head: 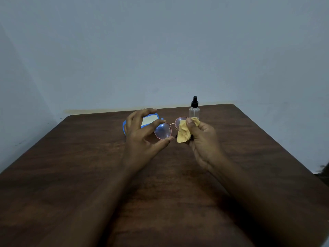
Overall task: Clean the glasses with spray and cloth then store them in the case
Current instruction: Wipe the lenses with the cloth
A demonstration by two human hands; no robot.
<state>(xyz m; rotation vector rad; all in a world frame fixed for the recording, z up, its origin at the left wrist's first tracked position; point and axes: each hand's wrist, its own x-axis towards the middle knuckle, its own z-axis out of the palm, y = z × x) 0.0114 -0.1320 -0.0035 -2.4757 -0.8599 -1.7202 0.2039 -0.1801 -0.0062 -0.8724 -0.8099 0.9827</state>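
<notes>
Left hand (140,138) pinches glasses (162,131) at one rim; right hand (203,138) grips cloth (184,132), seemingly against other lens. Bottle (194,111), case (124,127) behind glasses.

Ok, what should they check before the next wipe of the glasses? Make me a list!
1. Glasses held steady: the left hand pinches one lens rim between finger and thumb. Ok.
2. Cloth ready: the right hand grips it against the other lens. Ok.
3. Spray bottle out of the way: it stands upright behind the hands. Ok.
4. Case ready for storing: it lies open behind the left hand, pale lining showing. Ok.
5. Lenses free of smudges: too dim and small to see. Cannot tell.
6. Bare fingertips off the glass: they sit right at the rim. Cannot tell.
</notes>
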